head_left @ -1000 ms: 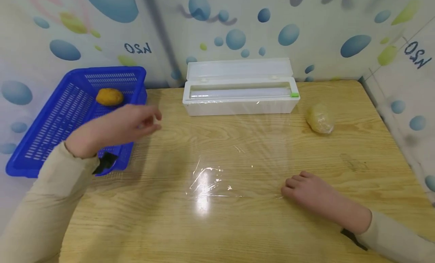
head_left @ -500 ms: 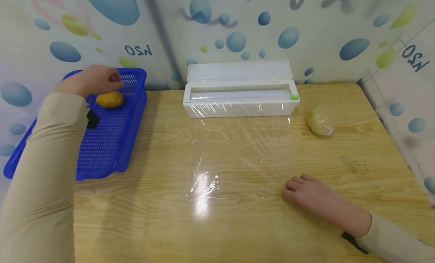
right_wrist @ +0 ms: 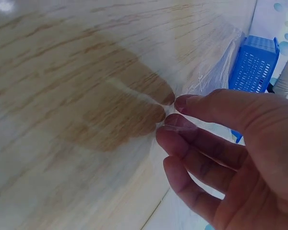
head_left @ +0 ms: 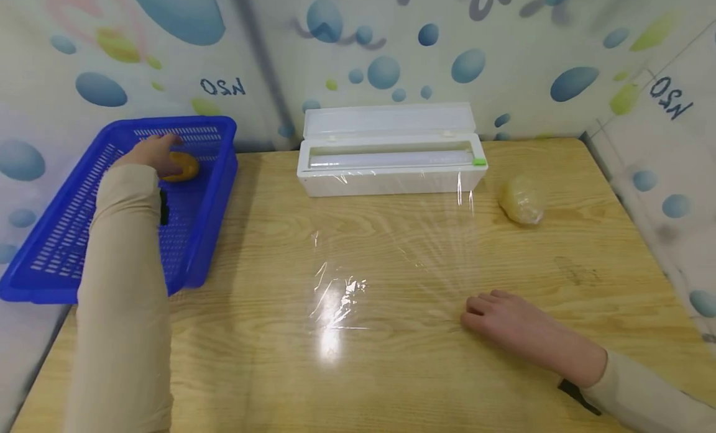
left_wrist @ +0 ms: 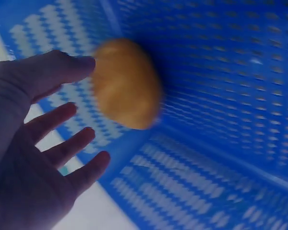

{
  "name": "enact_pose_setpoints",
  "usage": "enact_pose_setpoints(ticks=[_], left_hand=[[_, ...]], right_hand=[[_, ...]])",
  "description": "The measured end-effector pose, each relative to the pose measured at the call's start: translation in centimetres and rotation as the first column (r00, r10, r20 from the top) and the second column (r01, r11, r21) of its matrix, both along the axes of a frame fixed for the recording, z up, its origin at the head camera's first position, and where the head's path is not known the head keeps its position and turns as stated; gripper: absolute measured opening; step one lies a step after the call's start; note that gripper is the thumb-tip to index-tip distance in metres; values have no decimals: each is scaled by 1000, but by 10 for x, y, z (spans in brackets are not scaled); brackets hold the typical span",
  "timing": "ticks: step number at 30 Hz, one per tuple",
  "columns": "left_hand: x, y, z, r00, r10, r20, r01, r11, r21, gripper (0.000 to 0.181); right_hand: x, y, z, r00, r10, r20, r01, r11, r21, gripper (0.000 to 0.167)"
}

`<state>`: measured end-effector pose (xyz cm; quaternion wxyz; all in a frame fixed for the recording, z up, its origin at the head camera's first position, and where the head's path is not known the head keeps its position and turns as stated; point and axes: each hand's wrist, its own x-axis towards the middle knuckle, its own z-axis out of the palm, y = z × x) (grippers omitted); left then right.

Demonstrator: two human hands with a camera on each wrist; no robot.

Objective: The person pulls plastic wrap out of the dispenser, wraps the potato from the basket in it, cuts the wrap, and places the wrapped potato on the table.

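My left hand [head_left: 151, 154] reaches into the blue plastic basket [head_left: 208, 234], right by an orange-yellow oval fruit [head_left: 187, 168]. The left wrist view has the fingers apart and extended, the thumb's tip at the near side of the fruit [left_wrist: 127, 86], which is blurred. Low on the table, my right hand [head_left: 514, 321] pinches a corner of clear cling film [right_wrist: 181, 125] between thumb and fingers. That film [head_left: 391, 259] stretches over the wood from a white dispenser box [head_left: 391, 184], whose lid is up and whose roll [head_left: 386, 159] shows inside.
A pale yellow round item wrapped in film [head_left: 522, 200] sits on the wooden table [head_left: 358, 389], right of the box. A green slider [head_left: 479, 162] is at the box's right end. Patterned walls [head_left: 268, 60] stand behind and to the right.
My left hand has gone from above the basket's right side, over its far part, down to beside the fruit. My right hand keeps its hold on the film.
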<state>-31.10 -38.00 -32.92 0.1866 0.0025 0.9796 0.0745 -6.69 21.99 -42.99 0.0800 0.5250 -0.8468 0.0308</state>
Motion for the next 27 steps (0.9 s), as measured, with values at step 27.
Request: enact_pose_setpoints(ticks=[27], left_hand=[[11, -34, -18, 996, 51, -76, -49, 998, 33, 74]], right_hand=[[3, 1, -4, 999, -44, 28, 46, 995, -87, 26]])
